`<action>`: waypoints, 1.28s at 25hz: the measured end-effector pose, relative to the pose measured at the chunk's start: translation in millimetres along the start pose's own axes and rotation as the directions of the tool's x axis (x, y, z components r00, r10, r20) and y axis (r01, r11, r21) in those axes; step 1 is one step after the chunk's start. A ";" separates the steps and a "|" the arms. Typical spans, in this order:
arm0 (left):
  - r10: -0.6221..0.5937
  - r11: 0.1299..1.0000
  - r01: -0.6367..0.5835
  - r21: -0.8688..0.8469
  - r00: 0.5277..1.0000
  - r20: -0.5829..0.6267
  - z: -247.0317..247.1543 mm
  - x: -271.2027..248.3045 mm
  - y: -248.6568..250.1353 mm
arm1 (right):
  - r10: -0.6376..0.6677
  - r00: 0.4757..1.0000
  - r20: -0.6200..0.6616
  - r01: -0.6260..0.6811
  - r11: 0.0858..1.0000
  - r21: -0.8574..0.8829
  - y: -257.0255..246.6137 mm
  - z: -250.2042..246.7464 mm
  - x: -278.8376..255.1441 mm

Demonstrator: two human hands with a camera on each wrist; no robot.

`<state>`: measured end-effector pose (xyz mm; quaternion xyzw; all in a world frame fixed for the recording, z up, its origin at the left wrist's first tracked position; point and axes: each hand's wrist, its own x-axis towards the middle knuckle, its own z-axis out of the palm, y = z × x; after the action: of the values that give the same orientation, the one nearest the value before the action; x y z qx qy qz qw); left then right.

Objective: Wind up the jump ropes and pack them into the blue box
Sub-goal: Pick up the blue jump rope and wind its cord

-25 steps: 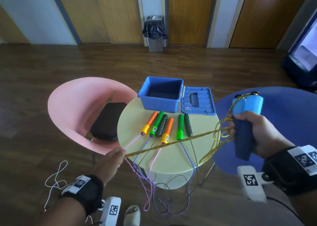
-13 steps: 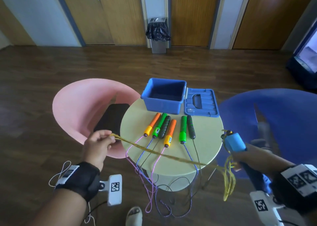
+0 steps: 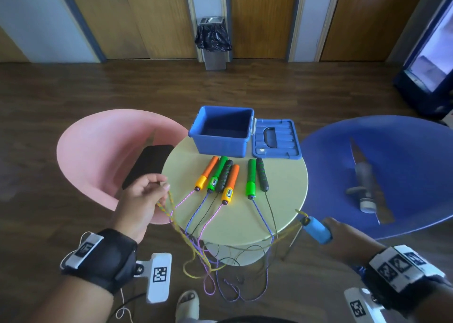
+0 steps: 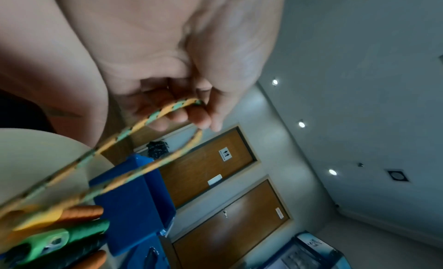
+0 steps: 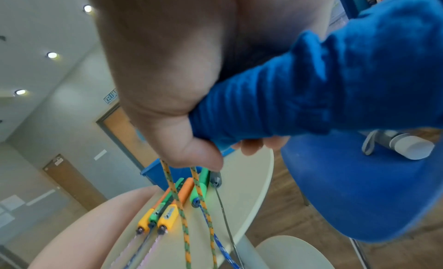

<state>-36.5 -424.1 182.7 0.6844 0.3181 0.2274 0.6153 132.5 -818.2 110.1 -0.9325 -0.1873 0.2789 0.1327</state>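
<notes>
Right hand is clenched round the blue handles of one jump rope, held just off the near right edge of the round worktop. In the right wrist view both yellow-and-green strands leave the fist under the thumb.

Left hand pinches a bend of the same yellow rope between thumb and fingertips, at the left edge of the worktop. The left wrist view shows the bend doubled over the fingers. The slack between the hands droops below the worktop rim and lies among the hanging cords of the other ropes.

Blue box stands open and empty at the far side of the worktop, its lid flat beside it. Six more handles lie in a row before it, their cords trailing over the near edge to the floor.

Step in hand, as I judge it: winding the yellow rope, first of the lot.

To do it well:
- Lift the slack clear of the other cords before each turn; a snag would likely drag handles off the worktop.
- Keep both handles together as the core.
- Lay turns snug and even, so that the bundle fits the box.
- Hold light tension with the left hand, feeding rope and not letting go.
</notes>
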 end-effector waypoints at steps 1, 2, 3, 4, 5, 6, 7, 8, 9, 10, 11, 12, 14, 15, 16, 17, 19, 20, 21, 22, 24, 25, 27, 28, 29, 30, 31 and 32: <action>0.017 1.000 -0.017 -0.005 1.000 -0.006 2.8 -0.8 5.1 | -0.001 1.000 -0.003 0.001 1.000 -0.015 1.3 4.0 1.4; 0.032 0.999 -0.033 -0.008 0.999 -0.009 5.3 -2.6 12.1 | 0.009 1.000 0.005 -0.009 0.999 -0.041 2.4 6.8 1.4; 0.047 0.999 -0.047 -0.023 0.999 -0.002 7.5 -4.6 20.3 | 0.027 0.999 0.023 -0.026 0.997 -0.067 4.6 10.8 1.0; 0.063 0.996 -0.062 -0.063 0.998 0.021 8.8 -7.2 29.6 | 0.045 0.998 0.044 -0.041 0.995 -0.096 7.9 16.2 0.0; 0.085 0.991 -0.078 -0.111 0.995 0.061 10.0 -10.5 40.0 | 0.057 0.997 0.059 -0.049 0.992 -0.120 13.2 23.4 -0.8; 0.111 0.985 -0.094 -0.146 0.987 0.113 10.1 -14.4 51.5 | 0.074 0.994 0.079 -0.061 0.986 -0.155 18.8 30.8 -2.1; 0.138 0.980 -0.111 -0.164 0.977 0.164 9.8 -17.8 61.9 | 0.086 0.991 0.104 -0.065 0.980 -0.191 24.9 38.4 -3.6; 0.164 0.978 -0.131 -0.165 0.964 0.209 9.6 -20.7 71.6 | 0.102 0.986 0.131 -0.072 0.974 -0.215 29.6 44.9 -5.8; 0.188 0.977 -0.156 -0.147 0.951 0.244 9.2 -22.6 78.7 | 0.106 0.984 0.141 -0.072 0.971 -0.227 31.9 50.2 -8.5; 0.209 0.977 -0.185 -0.109 0.937 0.280 11.0 -25.7 85.2 | 0.101 0.987 0.128 -0.069 0.971 -0.230 30.0 52.5 -12.4; 0.222 0.975 -0.214 -0.060 0.922 0.317 14.5 -28.9 89.0 | 0.090 0.990 0.106 -0.063 0.969 -0.238 26.0 53.5 -15.3; 0.217 0.974 -0.227 -0.015 0.907 0.360 19.8 -32.5 90.4 | 0.070 0.995 0.077 -0.049 0.966 -0.253 18.7 52.0 -19.0; 0.167 0.969 -0.228 0.094 0.887 0.430 32.2 -37.6 84.0 | -0.004 1.000 0.020 0.009 0.957 -0.289 3.2 47.8 -20.8; 0.131 0.958 -0.233 0.166 0.873 0.469 38.8 -39.2 78.1 | -0.046 0.999 -0.013 0.040 0.951 -0.307 -5.6 44.7 -21.4; 0.082 0.943 -0.235 0.236 0.851 0.519 43.7 -39.5 71.0 | -0.084 0.996 -0.038 0.067 0.943 -0.325 -15.4 40.5 -22.1; 0.014 0.925 -0.227 0.304 0.820 0.573 47.7 -38.9 63.0 | -0.124 0.991 -0.057 0.097 0.935 -0.340 -23.7 37.3 -23.2; -0.178 0.854 -0.226 0.470 0.720 0.670 51.6 -35.6 46.1 | -0.209 0.972 -0.107 0.157 0.918 -0.365 -37.5 30.2 -26.7; -0.290 0.767 -0.272 0.582 0.662 0.691 52.6 -34.5 37.5 | -0.258 0.955 -0.145 0.189 0.909 -0.372 -44.3 24.8 -30.4; -0.385 0.612 -0.373 0.697 0.630 0.675 52.0 -33.4 27.7 | -0.314 0.932 -0.181 0.228 0.896 -0.381 -50.7 19.1 -34.3; -0.445 0.402 -0.487 0.775 0.636 0.630 51.9 -35.1 20.1 | -0.373 0.905 -0.206 0.271 0.876 -0.400 -56.9 12.7 -38.7; -0.419 0.242 -0.556 0.795 0.679 0.603 54.6 -40.7 7.1 | -0.478 0.837 -0.265 0.337 0.833 -0.439 -69.1 1.7 -47.5; -0.377 0.374 -0.516 0.770 0.674 0.635 58.3 -44.0 4.5 | -0.525 0.802 -0.284 0.363 0.807 -0.466 -76.4 -3.1 -51.0; -0.274 0.808 -0.252 0.533 0.639 0.718 72.2 -54.1 6.3 | -0.600 0.739 -0.308 0.403 0.759 -0.512 -93.7 -12.0 -56.3; -0.240 0.928 -0.085 0.364 0.611 0.755 80.7 -59.0 9.1 | -0.625 0.711 -0.322 0.418 0.744 -0.521 -102.7 -15.7 -57.8; -0.211 0.973 0.053 0.224 0.589 0.780 89.5 -62.6 10.9 | -0.636 0.695 -0.335 0.428 0.741 -0.518 -110.3 -18.6 -58.5; -0.190 0.981 0.147 0.128 0.580 0.792 96.3 -65.5 11.4 | -0.636 0.691 -0.343 0.436 0.746 -0.504 -117.9 -22.5 -58.5; -0.163 0.978 0.203 0.052 0.581 0.798 101.2 -68.3 9.9 | -0.620 0.703 -0.349 0.434 0.763 -0.479 -123.5 -26.8 -58.0; -0.140 0.975 0.223 0.004 0.595 0.791 103.4 -70.8 8.1 | -0.592 0.721 -0.360 0.426 0.789 -0.443 -128.5 -32.3 -57.4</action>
<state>-11.7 -547.2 182.0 0.6484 0.0728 -0.1446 0.7439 71.1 -732.1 208.5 -0.8901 -0.4445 -0.0453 0.0899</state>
